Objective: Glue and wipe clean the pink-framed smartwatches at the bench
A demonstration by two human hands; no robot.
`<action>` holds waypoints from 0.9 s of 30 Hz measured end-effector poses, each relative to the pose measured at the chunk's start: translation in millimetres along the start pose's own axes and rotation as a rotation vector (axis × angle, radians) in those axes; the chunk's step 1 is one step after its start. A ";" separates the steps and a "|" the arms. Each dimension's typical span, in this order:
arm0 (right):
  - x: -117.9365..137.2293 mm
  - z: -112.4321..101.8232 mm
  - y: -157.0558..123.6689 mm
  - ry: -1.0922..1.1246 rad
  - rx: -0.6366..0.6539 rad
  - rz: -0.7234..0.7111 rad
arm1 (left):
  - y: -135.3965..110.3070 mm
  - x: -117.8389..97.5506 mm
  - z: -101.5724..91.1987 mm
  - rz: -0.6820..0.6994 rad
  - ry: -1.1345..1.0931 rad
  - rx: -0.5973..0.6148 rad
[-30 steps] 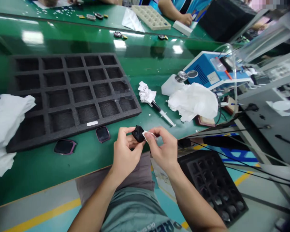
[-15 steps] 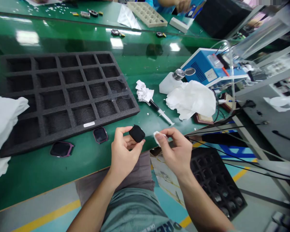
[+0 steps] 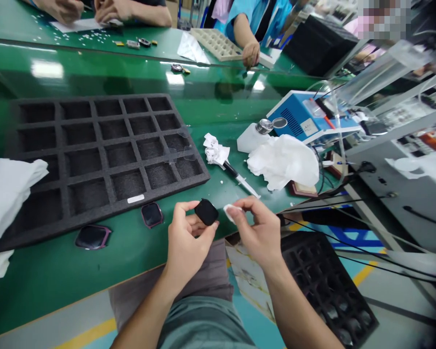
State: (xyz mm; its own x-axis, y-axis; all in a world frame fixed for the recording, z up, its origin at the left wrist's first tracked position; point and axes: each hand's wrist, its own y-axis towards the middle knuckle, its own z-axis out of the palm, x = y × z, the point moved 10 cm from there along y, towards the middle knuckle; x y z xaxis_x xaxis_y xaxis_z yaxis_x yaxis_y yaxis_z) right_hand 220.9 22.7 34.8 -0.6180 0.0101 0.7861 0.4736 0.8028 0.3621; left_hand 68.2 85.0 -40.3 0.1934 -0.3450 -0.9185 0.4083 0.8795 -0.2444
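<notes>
A black square watch case (image 3: 207, 212) is pinched at its edges between the thumb and fingers of my left hand (image 3: 189, 242), above the front edge of the green bench. Close to its right, my right hand (image 3: 257, 230) grips a small folded white wipe (image 3: 232, 212) between thumb and fingers; a narrow gap separates wipe and case. Left of my left hand lie two more watch cases with dark screens and purple frames: a smaller one (image 3: 152, 214) and a larger one (image 3: 92, 236).
A black foam tray (image 3: 105, 133) with square pockets covers the left of the bench. Beyond my right hand lie a syringe (image 3: 241, 180), crumpled white cloth (image 3: 283, 160), a white dispenser bottle (image 3: 252, 138) and a blue machine (image 3: 294, 116). Co-workers' hands (image 3: 251, 53) work across the bench.
The wipe in my right hand has come left, nearer the watch case. My view has tilted up, showing more of the co-workers; one co-worker's hand now reaches down to the far bench edge.
</notes>
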 end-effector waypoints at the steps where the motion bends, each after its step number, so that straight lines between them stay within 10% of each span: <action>1: 6.8 4.5 -3.3 0.014 0.041 -0.027 | 0.2 0.3 0.4 0.002 0.006 0.008; 7: 12.2 35.6 21.6 0.099 0.183 -0.072 | -0.9 -0.1 5.6 0.033 0.077 0.115; 16: 2.0 5.7 22.3 0.089 0.210 -0.046 | -0.3 4.5 6.5 -0.011 -0.012 0.150; 27: 19.3 40.7 50.0 0.057 0.249 -0.225 | -3.4 6.9 10.2 -0.009 -0.003 0.198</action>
State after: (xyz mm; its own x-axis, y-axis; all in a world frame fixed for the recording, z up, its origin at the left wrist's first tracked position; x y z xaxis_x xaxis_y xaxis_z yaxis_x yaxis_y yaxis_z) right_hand 207.1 87.4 47.7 -0.6500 -0.2119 0.7298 0.1575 0.9019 0.4021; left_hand 77.2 76.4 -42.7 0.1916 -0.3536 -0.9156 0.5771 0.7951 -0.1864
